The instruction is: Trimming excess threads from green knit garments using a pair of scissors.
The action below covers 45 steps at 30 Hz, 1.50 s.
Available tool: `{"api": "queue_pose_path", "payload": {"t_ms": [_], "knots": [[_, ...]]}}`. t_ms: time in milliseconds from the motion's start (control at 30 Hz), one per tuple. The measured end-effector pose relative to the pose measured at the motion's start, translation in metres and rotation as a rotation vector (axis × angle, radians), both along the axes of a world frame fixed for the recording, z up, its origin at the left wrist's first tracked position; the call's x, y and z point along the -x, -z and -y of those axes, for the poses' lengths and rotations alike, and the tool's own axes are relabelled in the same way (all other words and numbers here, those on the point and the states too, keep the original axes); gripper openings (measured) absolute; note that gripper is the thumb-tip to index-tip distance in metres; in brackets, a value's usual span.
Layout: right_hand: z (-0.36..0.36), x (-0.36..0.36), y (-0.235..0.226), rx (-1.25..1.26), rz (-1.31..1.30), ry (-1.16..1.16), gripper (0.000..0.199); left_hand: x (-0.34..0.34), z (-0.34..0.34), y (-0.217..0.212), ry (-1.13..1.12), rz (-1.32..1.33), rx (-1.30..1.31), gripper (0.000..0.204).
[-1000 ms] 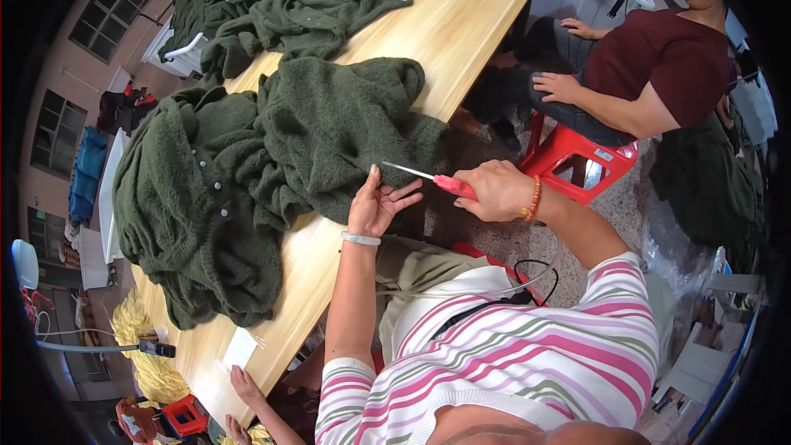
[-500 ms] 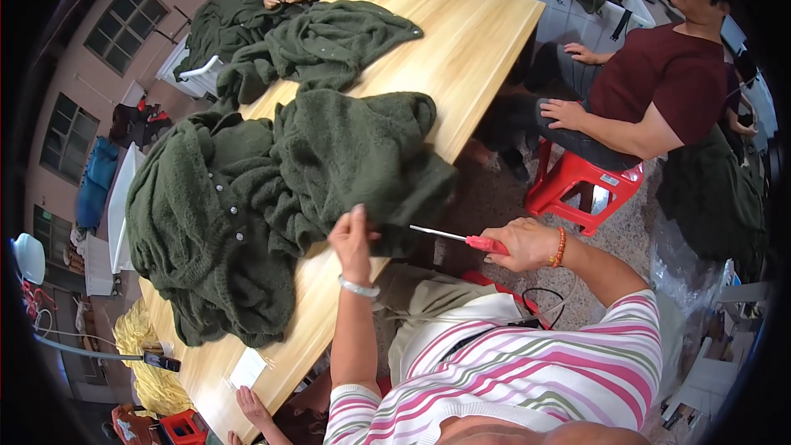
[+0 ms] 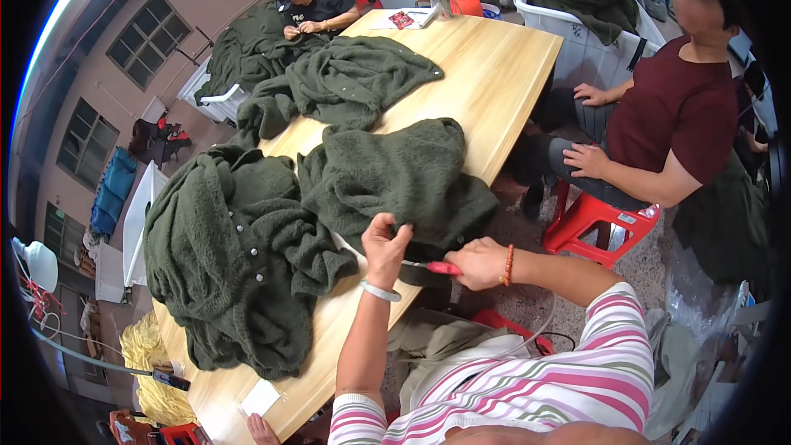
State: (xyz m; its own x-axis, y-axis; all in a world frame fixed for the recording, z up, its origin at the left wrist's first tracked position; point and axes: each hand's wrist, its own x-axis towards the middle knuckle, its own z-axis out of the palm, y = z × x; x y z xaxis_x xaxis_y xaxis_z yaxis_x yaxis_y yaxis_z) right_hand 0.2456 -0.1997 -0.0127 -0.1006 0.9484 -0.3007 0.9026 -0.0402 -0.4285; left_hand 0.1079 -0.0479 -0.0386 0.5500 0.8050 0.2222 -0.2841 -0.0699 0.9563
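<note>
A dark green fuzzy knit garment [image 3: 395, 169] lies bunched at the table's near right edge, part of it hanging over. My left hand [image 3: 384, 251] is closed at its near edge, thumb and fingers pinched on the cloth; the fingertips are partly hidden. Beside it, my right hand [image 3: 482, 264] grips a red-handled tool [image 3: 443, 268] with a thin metal shaft, like a screwdriver. The shaft points left, under the garment's edge and toward my left hand; its tip is hidden. Left of this, a second green knit garment [image 3: 222, 255] with shiny buttons lies heaped.
The wooden table [image 3: 494, 58] bears another green garment [image 3: 354, 78] farther off and a white paper [image 3: 260, 398] near a person's hand [image 3: 262, 428]. One person sits at the right on a red stool [image 3: 601, 227]; another works at the far end. White bins [image 3: 601, 53] hold green knits.
My right hand has moved left and down, bringing the tool's shaft beside my left hand. My left hand has shifted right and closed on the cloth. The whole view has shifted slightly.
</note>
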Motion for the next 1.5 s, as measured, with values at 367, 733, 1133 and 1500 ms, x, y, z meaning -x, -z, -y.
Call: {"api": "queue_pose_path", "payload": {"t_ms": [367,733,1133,1500], "knots": [[-0.088,-0.115,-0.023,0.08,0.126,0.653,0.052,0.0,-0.004,0.004,0.078,-0.349,-0.21,0.011],[-0.058,-0.204,0.023,-0.612,0.005,0.898,0.049,0.014,-0.108,-0.004,-0.183,-0.414,-0.24,0.013],[-0.026,-0.092,0.018,-0.296,-0.476,0.681,0.048,-0.143,-0.236,0.036,-0.176,-0.756,-0.999,0.066],[-0.029,-0.094,0.025,-0.318,-0.374,0.588,0.046,-0.092,-0.201,0.028,-0.291,-1.077,-0.986,0.014]]}}
